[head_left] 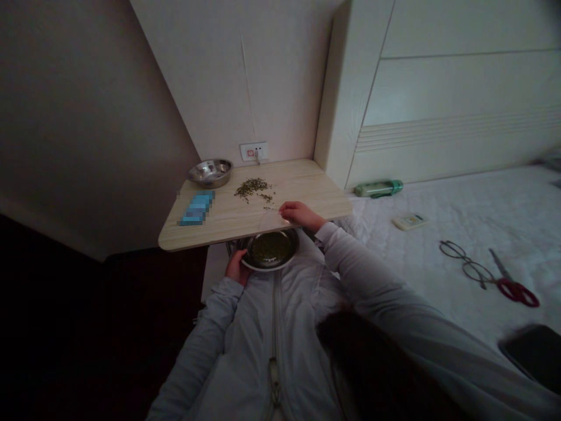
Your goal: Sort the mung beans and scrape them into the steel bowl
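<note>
left fingers (239, 257) gripping bowl (272, 268), right fingers (289, 207) pinching edge of translucent sheet (269, 220)

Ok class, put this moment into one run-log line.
left hand: holding lower bowl; right hand: at translucent piece by tabletop edge; small green pieces: scattered on tabletop; upper bowl: tabletop, back left

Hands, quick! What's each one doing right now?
Left hand: holding the lower metal bowl by its rim.
Right hand: closed, fingertips on a thin see-through piece over the table.
</note>
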{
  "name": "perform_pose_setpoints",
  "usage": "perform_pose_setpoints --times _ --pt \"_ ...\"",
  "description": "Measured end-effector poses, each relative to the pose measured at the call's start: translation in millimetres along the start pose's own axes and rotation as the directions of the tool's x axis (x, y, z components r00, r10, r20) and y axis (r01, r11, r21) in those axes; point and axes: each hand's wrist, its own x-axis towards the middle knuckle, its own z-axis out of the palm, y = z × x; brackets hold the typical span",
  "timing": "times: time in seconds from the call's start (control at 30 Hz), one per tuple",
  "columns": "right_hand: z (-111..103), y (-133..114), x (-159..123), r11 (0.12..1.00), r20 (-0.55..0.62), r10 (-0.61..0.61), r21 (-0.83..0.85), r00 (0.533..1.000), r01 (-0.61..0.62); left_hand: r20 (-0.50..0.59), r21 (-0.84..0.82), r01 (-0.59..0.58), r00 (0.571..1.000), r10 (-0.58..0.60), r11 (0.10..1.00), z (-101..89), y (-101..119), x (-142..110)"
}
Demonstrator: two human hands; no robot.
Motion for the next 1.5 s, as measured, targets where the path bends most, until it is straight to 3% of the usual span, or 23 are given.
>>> perform_pose_setpoints --times 0.13,0.23,0.3,0.53,1.1,1.3,1.5 --pt "-4.8 3.3 12.5 0.998 -0.184 0.004 0.063 0.983 0.008 -0.026 0.023 0.008 1.000 -0.007 1.000 1.8 0.8 -1.9" --pt "-5.7 8.3 26.2 0.999 -0.359 0.031 -0.006 0.933 -0.036 -0.016 0.015 -0.003 1.000 0.004 1.000 2.9 0.9 -2.6" --pt "-4.2 10.2 32.3 0.994 -0.417 0.036 -0.080 0.908 -0.075 -0.014 0.012 -0.008 1.000 0.009 1.000 3.2 0.7 -2.6" --pt "1.4 5.3 27.6 0.958 -0.341 0.012 -0.264 0.940 -0.108 0.017 0.008 0.000 1.000 0.000 1.000 2.1 -0.7 -2.0" --pt "1.5 -1.5 17.8 0.970 -0.187 0.020 -0.233 0.982 -0.064 0.021 0.015 -0.011 1.000 0.011 1.000 1.0 -0.1 -1.7" --pt "1.6 -0.6 18.2 0.984 -0.237 0.018 -0.167 0.971 -0.058 0.015 0.021 -0.025 1.000 0.025 0.999 -0.3 -0.7 -0.4" --pt "2.7 0.0 19.7 0.963 -0.244 0.014 -0.256 0.970 -0.079 -0.004 0.040 -0.016 1.000 0.016 0.999 1.6 0.1 -2.8"
